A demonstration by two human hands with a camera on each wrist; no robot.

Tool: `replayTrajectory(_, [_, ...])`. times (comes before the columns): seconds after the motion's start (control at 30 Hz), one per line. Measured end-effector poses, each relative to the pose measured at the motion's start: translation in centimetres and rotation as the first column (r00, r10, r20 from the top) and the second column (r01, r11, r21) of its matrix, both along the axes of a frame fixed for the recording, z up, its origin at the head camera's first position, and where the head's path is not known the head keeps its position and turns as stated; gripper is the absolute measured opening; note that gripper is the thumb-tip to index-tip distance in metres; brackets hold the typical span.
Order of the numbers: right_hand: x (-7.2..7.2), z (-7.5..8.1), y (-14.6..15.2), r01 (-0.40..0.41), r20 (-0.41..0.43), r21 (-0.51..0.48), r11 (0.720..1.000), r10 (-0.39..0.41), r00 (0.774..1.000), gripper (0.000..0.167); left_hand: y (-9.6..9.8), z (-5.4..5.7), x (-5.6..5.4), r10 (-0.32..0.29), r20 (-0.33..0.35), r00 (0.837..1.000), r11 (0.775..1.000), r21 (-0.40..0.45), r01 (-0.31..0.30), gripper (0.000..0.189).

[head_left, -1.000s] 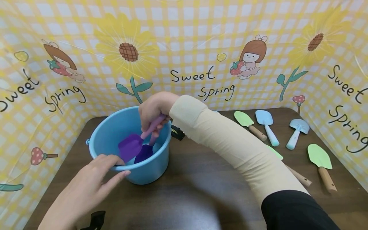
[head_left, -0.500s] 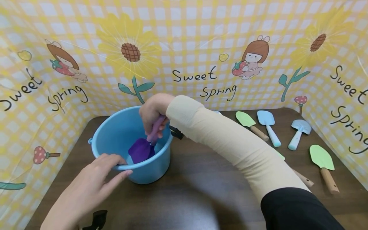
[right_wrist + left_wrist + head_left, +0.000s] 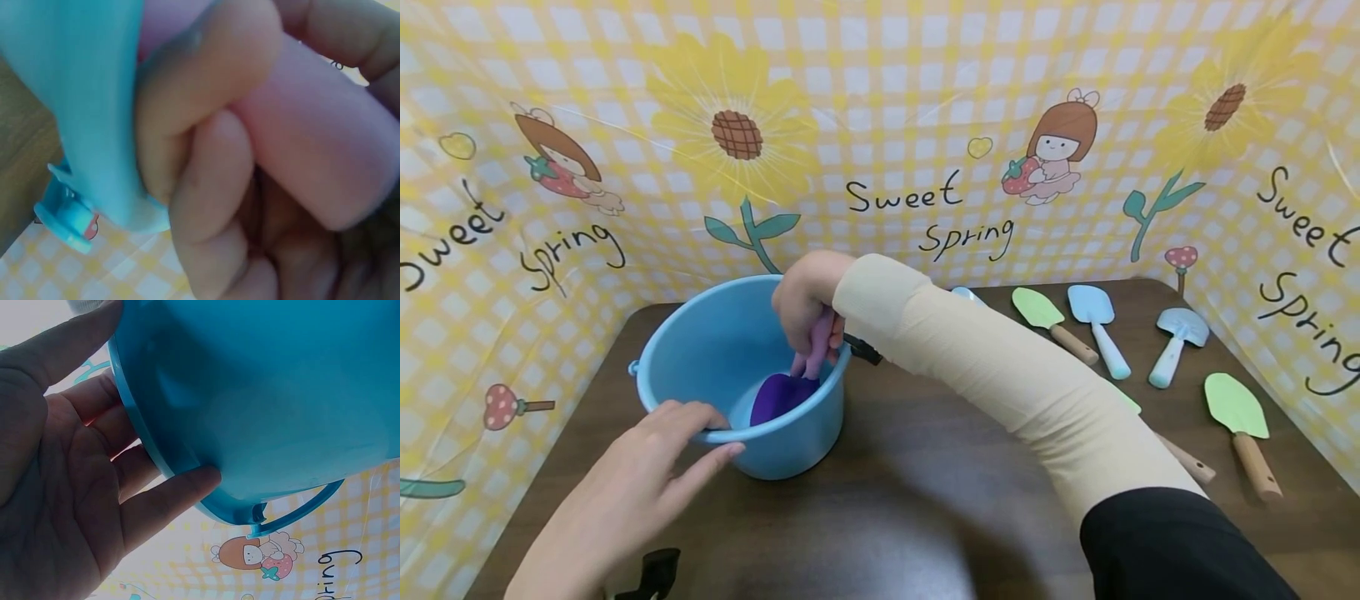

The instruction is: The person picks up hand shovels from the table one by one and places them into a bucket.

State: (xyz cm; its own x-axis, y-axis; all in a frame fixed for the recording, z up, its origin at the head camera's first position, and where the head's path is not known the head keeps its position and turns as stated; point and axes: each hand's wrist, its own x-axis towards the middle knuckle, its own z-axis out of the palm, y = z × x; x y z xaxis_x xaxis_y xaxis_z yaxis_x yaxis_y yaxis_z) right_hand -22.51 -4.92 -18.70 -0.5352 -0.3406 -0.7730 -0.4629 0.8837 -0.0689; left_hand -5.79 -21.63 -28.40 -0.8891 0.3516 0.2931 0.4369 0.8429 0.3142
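A light blue bucket (image 3: 696, 342) stands on the left of the table. My left hand (image 3: 658, 458) grips its near rim, fingers inside and thumb outside; the left wrist view shows that hand (image 3: 81, 456) on the rim as well. Down inside the bucket, my right hand (image 3: 808, 296) holds a toy shovel by its lilac handle (image 3: 822, 337). The shovel's purple blade (image 3: 782, 398) points down near the front wall. A second lilac handle (image 3: 799, 364) shows right beside the first, partly hidden. Close up, the right wrist view has fingers wrapped round a thick pinkish handle (image 3: 319, 131).
On the right lie green trowels with wooden handles (image 3: 1037, 308), one partly behind the right sleeve (image 3: 1000, 383). Near them are a light blue shovel (image 3: 1092, 306) and a light blue tool with a half-round blade (image 3: 1182, 325). A patterned cloth (image 3: 880, 125) walls the table.
My right hand has lowered the purple shovel deeper into the bucket and turned it more upright, bringing it against the second purple shovel. The left hand keeps its hold on the rim.
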Motion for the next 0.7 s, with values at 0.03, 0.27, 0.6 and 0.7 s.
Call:
replayTrajectory(0.03, [0.0,0.0,0.0,-0.007,-0.004,0.001,1.0,0.007,1.0,0.021,0.0,0.0,0.0,-0.001,-0.002,1.0,1.0,0.002,0.001,0.011])
replayTrajectory(0.27, [0.3,0.4,0.4,0.033,-0.015,-0.04,0.999,-0.034,0.999,0.025,0.0,-0.1,0.0,-0.006,-0.026,1.0,1.0,0.016,0.007,0.012])
replayTrajectory(0.6, [0.7,0.8,1.7,-0.002,-0.215,-0.139,0.99,-0.028,0.976,0.02,-0.1,-0.1,0.0,-0.007,-0.03,1.0,1.0,0.015,0.008,0.012])
replayTrajectory(0.7, [0.7,0.5,2.2,0.027,-0.223,-0.217,0.976,-0.076,0.972,0.016,-0.1,-0.2,0.1,-0.012,-0.035,0.999,1.0,0.015,0.012,0.013])
